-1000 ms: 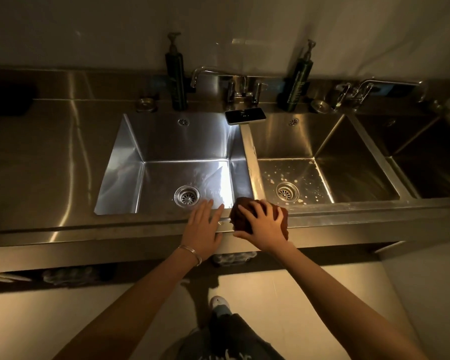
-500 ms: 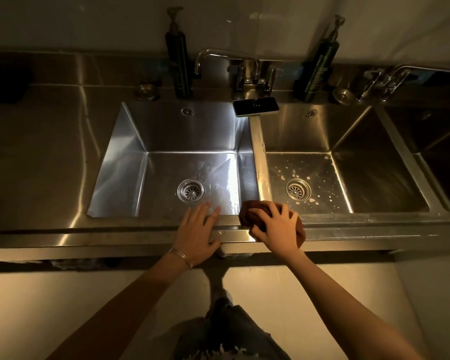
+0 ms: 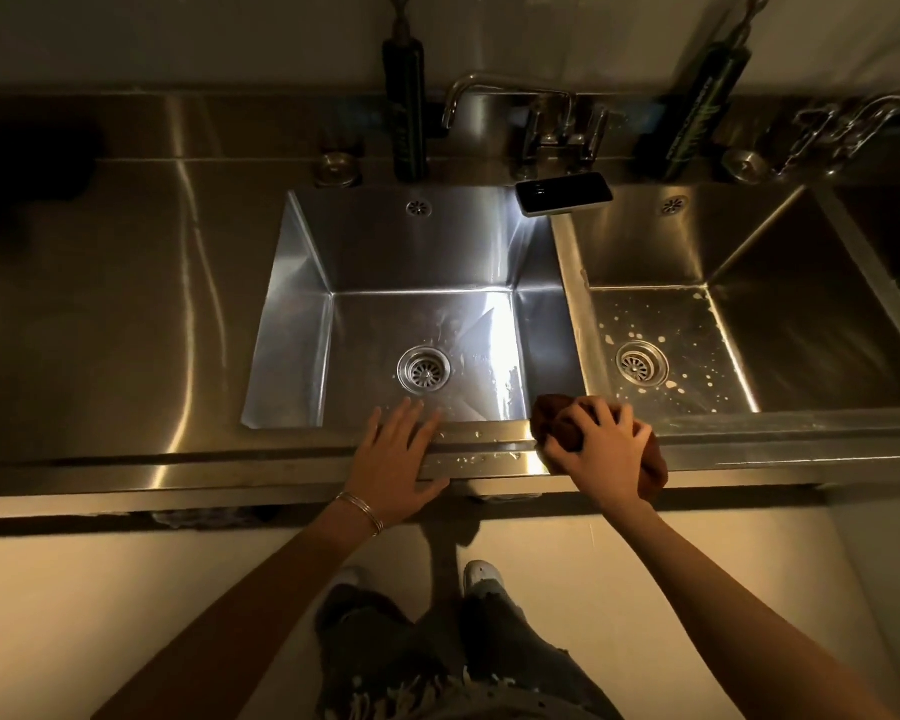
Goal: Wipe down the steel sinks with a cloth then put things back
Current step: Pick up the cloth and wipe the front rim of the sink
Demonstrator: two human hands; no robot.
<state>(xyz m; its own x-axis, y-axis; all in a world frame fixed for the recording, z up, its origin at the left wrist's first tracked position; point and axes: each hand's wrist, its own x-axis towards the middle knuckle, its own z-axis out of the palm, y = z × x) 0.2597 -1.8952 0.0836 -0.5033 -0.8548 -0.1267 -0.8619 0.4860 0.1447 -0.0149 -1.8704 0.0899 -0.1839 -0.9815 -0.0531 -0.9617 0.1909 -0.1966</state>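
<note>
Two steel sinks lie side by side: the left sink (image 3: 313,324) shines and looks wet, the middle sink (image 3: 801,324) has pale splashes around its drain (image 3: 641,362). My right hand (image 3: 601,444) presses a bunched brown cloth (image 3: 554,415) onto the front rim where the divider between the sinks meets it. My left hand (image 3: 398,449) rests flat, fingers apart, on the front rim of the left sink. Droplets sit on the rim between my hands.
A phone (image 3: 565,193) lies on the back ledge over the divider. Two dark pump bottles (image 3: 405,103) (image 3: 697,111) and a tap (image 3: 515,111) stand at the back, with a second tap (image 3: 848,127) and a third basin at the right. A small steel cup (image 3: 336,167) sits left of the bottle.
The view has tilted down and come closer to the sinks. My right hand with the cloth has shifted slightly right along the front rim. My left hand stays on the rim.
</note>
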